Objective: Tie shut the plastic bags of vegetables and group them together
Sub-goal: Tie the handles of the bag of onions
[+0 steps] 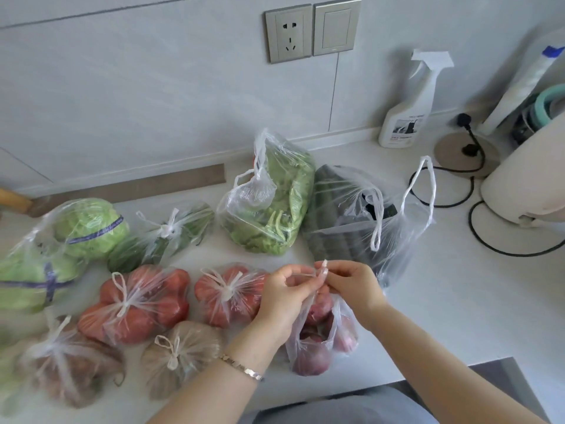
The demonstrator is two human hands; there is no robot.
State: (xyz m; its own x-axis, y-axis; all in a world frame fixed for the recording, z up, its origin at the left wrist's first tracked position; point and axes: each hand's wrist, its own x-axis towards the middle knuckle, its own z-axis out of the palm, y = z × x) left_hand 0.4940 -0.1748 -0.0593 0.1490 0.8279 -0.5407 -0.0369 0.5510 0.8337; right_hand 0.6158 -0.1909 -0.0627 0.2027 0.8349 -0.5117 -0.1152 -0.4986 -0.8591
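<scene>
Nearest, the clear plastic bag of red onions point(318, 347) sits on the white counter point(458, 316) at 6 o'clock from both hands, its neck running straight up to them. The left hand point(282, 290) and right hand point(351, 284), equally near, each pinch its thin white handles point(321, 272) with curled fingers. Knotted clear bags of red tomatoes point(134, 304) lie at 9 o'clock, and an open clear bag of dark green vegetables point(339, 215) waits at 12 o'clock.

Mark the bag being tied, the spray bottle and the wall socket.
bag being tied point(318, 350): head view, on its bulging lower body.
spray bottle point(402, 127): head view, on its front label.
wall socket point(289, 33): head view, middle of the faceplate.
</scene>
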